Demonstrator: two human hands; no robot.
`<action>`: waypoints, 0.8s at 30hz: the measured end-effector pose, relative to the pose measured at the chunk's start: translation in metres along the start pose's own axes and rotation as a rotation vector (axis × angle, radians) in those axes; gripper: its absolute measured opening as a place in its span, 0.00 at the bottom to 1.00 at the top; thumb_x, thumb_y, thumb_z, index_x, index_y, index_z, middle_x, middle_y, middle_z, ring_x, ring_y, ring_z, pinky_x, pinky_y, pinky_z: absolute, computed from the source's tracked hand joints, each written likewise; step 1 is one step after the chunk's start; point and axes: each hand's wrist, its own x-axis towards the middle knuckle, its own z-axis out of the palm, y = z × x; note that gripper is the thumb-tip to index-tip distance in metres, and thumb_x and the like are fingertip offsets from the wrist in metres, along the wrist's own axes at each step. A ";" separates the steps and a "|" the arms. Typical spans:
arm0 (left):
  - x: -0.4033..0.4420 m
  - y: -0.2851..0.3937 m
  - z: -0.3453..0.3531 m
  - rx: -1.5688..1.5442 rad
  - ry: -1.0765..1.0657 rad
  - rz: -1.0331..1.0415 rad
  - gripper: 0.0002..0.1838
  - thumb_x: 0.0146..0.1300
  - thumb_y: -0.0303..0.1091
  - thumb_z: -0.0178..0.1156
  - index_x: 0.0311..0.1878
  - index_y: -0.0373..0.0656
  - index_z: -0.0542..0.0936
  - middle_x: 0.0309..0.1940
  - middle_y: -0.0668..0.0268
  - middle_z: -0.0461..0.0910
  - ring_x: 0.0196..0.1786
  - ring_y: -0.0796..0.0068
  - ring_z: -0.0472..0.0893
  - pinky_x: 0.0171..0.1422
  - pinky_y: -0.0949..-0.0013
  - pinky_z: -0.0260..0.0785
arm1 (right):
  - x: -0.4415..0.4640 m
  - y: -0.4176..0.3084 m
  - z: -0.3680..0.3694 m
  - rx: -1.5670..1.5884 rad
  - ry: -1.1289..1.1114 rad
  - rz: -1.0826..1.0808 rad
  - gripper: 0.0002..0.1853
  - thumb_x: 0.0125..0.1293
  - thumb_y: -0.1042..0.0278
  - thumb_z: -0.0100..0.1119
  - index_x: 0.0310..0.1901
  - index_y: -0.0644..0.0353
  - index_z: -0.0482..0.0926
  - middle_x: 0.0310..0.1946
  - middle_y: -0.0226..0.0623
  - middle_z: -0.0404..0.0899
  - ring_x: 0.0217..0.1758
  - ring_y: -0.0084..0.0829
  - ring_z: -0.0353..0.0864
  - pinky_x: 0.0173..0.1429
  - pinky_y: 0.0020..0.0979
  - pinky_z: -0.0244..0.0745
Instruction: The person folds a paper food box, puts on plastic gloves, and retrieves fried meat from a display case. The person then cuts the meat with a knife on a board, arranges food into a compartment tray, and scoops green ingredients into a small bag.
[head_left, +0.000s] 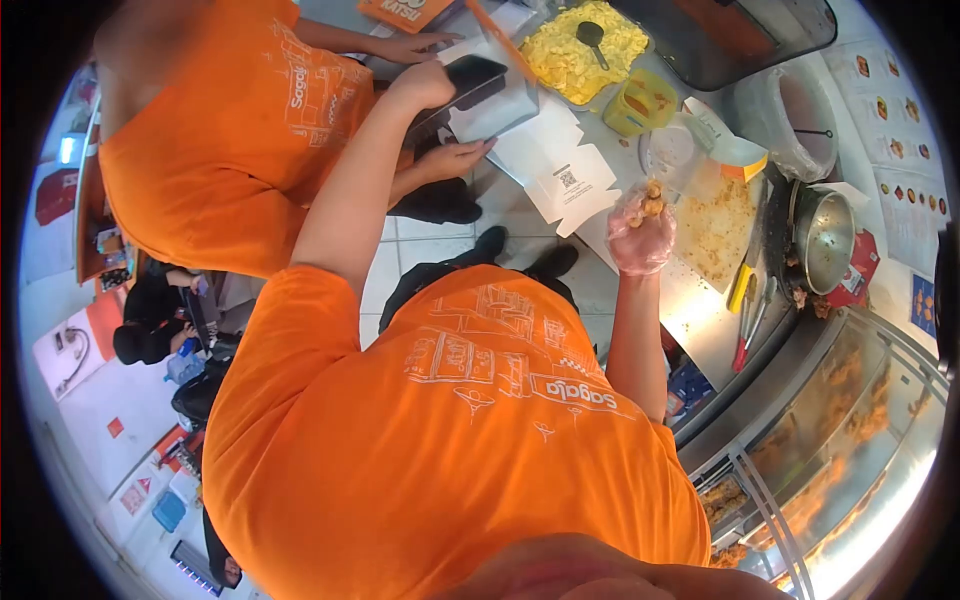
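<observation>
My left hand (431, 86) is closed on a black flat rectangular thing (475, 76) that looks like a phone; my fingers are partly hidden. My right hand (641, 236), in a clear plastic glove, has its fingers curled around small brown fried chicken pieces (653, 197). Left of it lies an unfolded white carton (572, 187) with a printed code. Beside my left hand, a co-worker's hands (452, 160) are at an orange and white box (503, 100).
Above are a tray of yellow food (560, 45) with a black scoop (592, 42) and a yellow tub (641, 103). Crumbs cover a board (722, 232) near yellow-handled (741, 289) and red-handled (741, 356) tools. A metal bowl (829, 240) and glass display case (835, 440) stand right.
</observation>
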 end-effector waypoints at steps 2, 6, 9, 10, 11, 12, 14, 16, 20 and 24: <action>-0.001 -0.009 -0.005 0.015 0.072 -0.019 0.21 0.57 0.36 0.60 0.54 0.42 0.84 0.48 0.50 0.86 0.53 0.52 0.85 0.56 0.54 0.76 | 0.005 -0.003 0.005 0.014 -0.051 0.005 0.22 0.67 0.59 0.62 0.60 0.58 0.76 0.53 0.36 0.80 0.54 0.33 0.79 0.58 0.38 0.77; 0.075 -0.048 0.048 -0.288 0.141 -0.177 0.18 0.65 0.33 0.55 0.56 0.41 0.81 0.48 0.53 0.85 0.46 0.62 0.87 0.40 0.57 0.80 | -0.001 -0.010 -0.003 0.060 -0.030 0.010 0.23 0.68 0.61 0.61 0.62 0.58 0.74 0.57 0.39 0.78 0.56 0.37 0.78 0.59 0.38 0.77; 0.056 0.026 0.034 -1.117 0.011 -0.676 0.21 0.61 0.26 0.53 0.57 0.37 0.81 0.42 0.43 0.85 0.41 0.47 0.87 0.47 0.56 0.79 | -0.015 -0.014 -0.004 0.032 0.029 -0.018 0.25 0.69 0.62 0.61 0.65 0.57 0.72 0.60 0.39 0.76 0.58 0.37 0.78 0.59 0.38 0.77; 0.074 0.009 0.048 -1.117 0.016 -0.674 0.21 0.61 0.26 0.53 0.57 0.37 0.81 0.42 0.43 0.85 0.41 0.47 0.87 0.47 0.56 0.79 | -0.021 -0.018 -0.004 0.033 0.024 -0.017 0.25 0.69 0.62 0.61 0.65 0.57 0.72 0.60 0.39 0.76 0.58 0.37 0.78 0.59 0.38 0.77; 0.090 -0.014 0.060 -0.483 -0.069 -0.328 0.18 0.62 0.30 0.53 0.54 0.40 0.80 0.43 0.45 0.84 0.43 0.51 0.87 0.49 0.56 0.79 | -0.030 -0.023 -0.002 0.005 -0.003 0.014 0.23 0.69 0.62 0.60 0.64 0.57 0.72 0.59 0.38 0.78 0.58 0.38 0.79 0.61 0.39 0.77; 0.071 0.005 0.039 0.152 -0.142 0.022 0.15 0.63 0.33 0.54 0.52 0.42 0.79 0.43 0.47 0.84 0.44 0.54 0.86 0.50 0.56 0.78 | -0.038 -0.028 -0.001 -0.024 -0.031 0.044 0.22 0.70 0.62 0.59 0.64 0.56 0.73 0.58 0.37 0.79 0.58 0.39 0.80 0.63 0.40 0.77; 0.000 0.048 0.038 0.268 0.299 -0.011 0.27 0.56 0.39 0.62 0.62 0.49 0.78 0.53 0.54 0.81 0.59 0.51 0.79 0.66 0.51 0.70 | -0.056 -0.037 -0.009 -0.074 0.006 0.021 0.28 0.69 0.61 0.60 0.69 0.54 0.67 0.61 0.37 0.76 0.56 0.38 0.79 0.58 0.38 0.78; -0.018 0.035 0.057 0.316 0.351 0.275 0.25 0.58 0.37 0.63 0.60 0.50 0.79 0.55 0.57 0.78 0.60 0.53 0.78 0.66 0.53 0.70 | -0.073 -0.044 -0.012 -0.038 0.012 0.041 0.27 0.69 0.60 0.60 0.68 0.54 0.69 0.59 0.36 0.77 0.56 0.38 0.80 0.57 0.39 0.78; -0.001 0.005 0.079 0.187 0.254 0.248 0.20 0.61 0.34 0.61 0.58 0.49 0.80 0.52 0.57 0.79 0.59 0.52 0.78 0.63 0.53 0.72 | -0.092 -0.049 -0.004 -0.080 0.032 0.005 0.26 0.68 0.60 0.61 0.66 0.54 0.73 0.58 0.36 0.79 0.57 0.38 0.81 0.59 0.39 0.79; 0.001 0.009 0.074 0.142 0.463 0.165 0.13 0.61 0.30 0.59 0.50 0.47 0.81 0.48 0.59 0.79 0.57 0.53 0.78 0.59 0.51 0.72 | -0.090 -0.046 0.014 -0.098 0.051 0.007 0.27 0.68 0.60 0.61 0.68 0.53 0.72 0.58 0.36 0.80 0.58 0.38 0.81 0.61 0.40 0.78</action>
